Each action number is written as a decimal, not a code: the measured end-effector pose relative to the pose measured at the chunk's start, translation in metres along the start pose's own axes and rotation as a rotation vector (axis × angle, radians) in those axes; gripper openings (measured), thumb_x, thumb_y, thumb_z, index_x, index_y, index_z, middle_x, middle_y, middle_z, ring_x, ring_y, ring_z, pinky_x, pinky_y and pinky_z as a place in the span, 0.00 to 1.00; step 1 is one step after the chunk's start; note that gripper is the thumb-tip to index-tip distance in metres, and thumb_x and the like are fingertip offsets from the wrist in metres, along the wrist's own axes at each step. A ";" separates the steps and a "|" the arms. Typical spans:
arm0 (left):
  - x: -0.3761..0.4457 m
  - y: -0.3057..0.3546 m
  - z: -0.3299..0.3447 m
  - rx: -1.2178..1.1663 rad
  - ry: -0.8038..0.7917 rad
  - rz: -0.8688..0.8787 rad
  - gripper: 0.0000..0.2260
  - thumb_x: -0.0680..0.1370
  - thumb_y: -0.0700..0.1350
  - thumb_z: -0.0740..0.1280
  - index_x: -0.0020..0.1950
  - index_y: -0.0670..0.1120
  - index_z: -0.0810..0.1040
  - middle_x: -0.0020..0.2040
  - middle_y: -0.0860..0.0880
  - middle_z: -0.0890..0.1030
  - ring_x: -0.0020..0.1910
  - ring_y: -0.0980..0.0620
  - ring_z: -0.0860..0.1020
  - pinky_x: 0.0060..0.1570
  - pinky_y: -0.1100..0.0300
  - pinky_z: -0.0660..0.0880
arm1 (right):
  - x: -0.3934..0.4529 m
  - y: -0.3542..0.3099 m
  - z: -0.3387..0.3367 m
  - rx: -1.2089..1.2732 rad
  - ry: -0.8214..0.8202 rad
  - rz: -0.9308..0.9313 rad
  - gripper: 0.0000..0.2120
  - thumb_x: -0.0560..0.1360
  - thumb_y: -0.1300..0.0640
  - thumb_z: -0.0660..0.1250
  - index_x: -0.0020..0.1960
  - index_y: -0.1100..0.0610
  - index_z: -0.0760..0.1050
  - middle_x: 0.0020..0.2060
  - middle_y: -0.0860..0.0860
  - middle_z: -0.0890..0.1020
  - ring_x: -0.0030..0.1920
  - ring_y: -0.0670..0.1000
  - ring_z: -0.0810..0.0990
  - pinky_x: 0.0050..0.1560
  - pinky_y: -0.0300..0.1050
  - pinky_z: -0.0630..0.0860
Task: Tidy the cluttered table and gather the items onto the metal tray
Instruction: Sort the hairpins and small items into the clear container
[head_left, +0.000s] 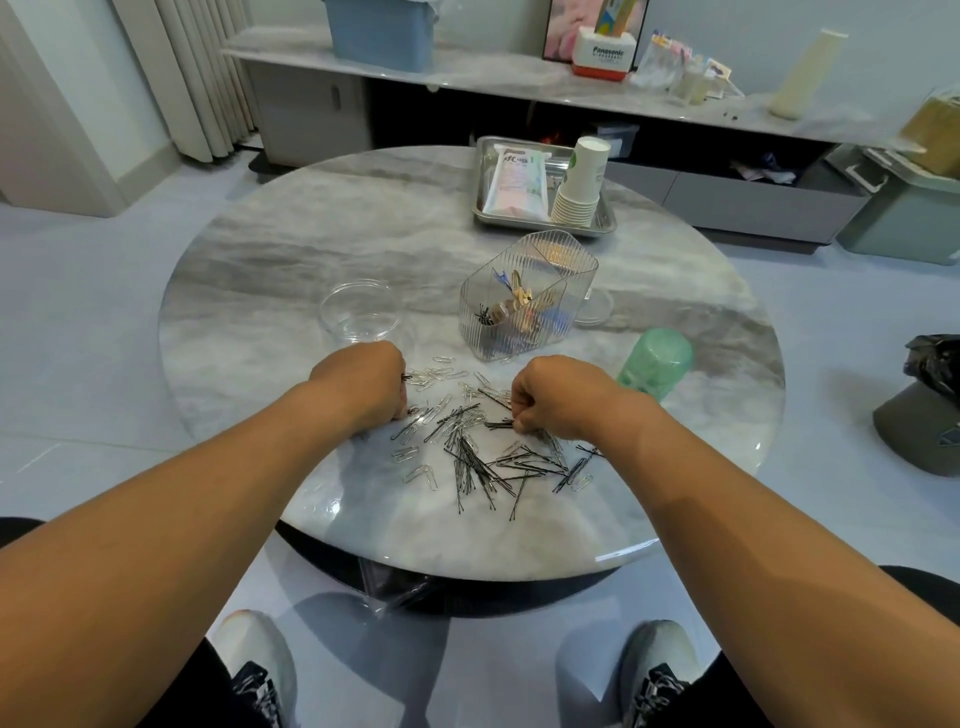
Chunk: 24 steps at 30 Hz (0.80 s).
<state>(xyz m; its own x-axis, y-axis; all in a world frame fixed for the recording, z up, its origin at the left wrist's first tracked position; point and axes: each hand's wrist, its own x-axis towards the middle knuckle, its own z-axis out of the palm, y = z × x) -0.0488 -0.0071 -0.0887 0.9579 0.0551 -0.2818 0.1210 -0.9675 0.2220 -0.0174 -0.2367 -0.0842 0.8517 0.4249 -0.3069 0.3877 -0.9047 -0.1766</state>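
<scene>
Metal tray (605, 224) at the far side of the round surface (260, 249), holding paper cups (579, 182). Nearer, left hand (363, 384) and right hand (556, 397), fingers curled, pinch black hairpins (483, 462) among scattered paper clips (441, 366).

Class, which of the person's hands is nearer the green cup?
Right. The right hand lies just left of the green cup; the left hand is farther left, across the clips.

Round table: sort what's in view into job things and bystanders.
Job:
hairpins
paper clips
clear organiser
clear bowl
green cup
metal tray

Bystanders:
blue bin
cream bottle
shoes
</scene>
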 end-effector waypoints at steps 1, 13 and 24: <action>0.000 0.001 0.000 0.044 0.004 0.003 0.04 0.73 0.38 0.68 0.44 0.41 0.82 0.39 0.44 0.83 0.36 0.44 0.76 0.33 0.60 0.69 | -0.001 -0.001 -0.001 -0.041 0.000 -0.005 0.03 0.72 0.57 0.76 0.44 0.53 0.83 0.40 0.47 0.84 0.43 0.49 0.81 0.38 0.42 0.73; 0.003 0.007 0.008 0.221 0.018 0.105 0.10 0.74 0.42 0.66 0.35 0.45 0.69 0.33 0.48 0.72 0.30 0.50 0.69 0.28 0.59 0.63 | -0.007 -0.018 -0.002 -0.320 0.008 -0.046 0.13 0.71 0.57 0.70 0.34 0.55 0.67 0.32 0.50 0.73 0.31 0.49 0.71 0.29 0.42 0.64; 0.006 0.008 -0.009 -0.716 -0.145 0.094 0.07 0.82 0.40 0.61 0.44 0.45 0.68 0.37 0.44 0.62 0.33 0.51 0.58 0.33 0.56 0.56 | -0.001 -0.001 -0.008 0.440 0.120 0.126 0.15 0.70 0.56 0.72 0.43 0.70 0.80 0.32 0.58 0.79 0.32 0.50 0.73 0.34 0.42 0.72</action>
<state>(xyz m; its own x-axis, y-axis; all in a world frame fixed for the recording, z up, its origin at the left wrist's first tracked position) -0.0394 -0.0127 -0.0804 0.9345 -0.1012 -0.3414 0.2283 -0.5655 0.7925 -0.0154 -0.2367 -0.0761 0.9272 0.2829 -0.2454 0.1149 -0.8386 -0.5325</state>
